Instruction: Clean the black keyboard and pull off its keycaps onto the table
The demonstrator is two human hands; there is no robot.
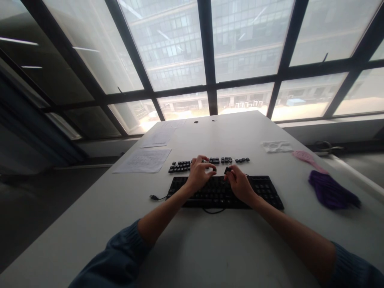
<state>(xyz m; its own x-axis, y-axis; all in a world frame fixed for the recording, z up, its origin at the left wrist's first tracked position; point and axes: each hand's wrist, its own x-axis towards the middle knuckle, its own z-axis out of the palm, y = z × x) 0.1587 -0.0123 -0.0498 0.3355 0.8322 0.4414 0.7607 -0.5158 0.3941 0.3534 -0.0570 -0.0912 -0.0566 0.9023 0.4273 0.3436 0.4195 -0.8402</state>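
Note:
A black keyboard [267, 192] lies across the white table. Over its upper edge, my left hand [201, 171] pinches a small dark piece [215, 169] that looks like a keycap between thumb and fingertip. Just to the right, my right hand [238, 183] holds a black keycap [228, 170] at its fingertips, with a thin wire tool [230, 162] showing near them. Behind the keyboard, loose black keycaps [180, 166] are laid out in rows, partly hidden by my left hand. The space between the two hands is narrow, and they do not touch.
Printed sheets [144, 161] lie at the left on the white table [192, 240]. A white cloth [277, 147], a pink item [309, 159] and a purple cloth [331, 190] are at the right. The keyboard's USB plug [154, 197] rests beside its left end. Windows stand beyond.

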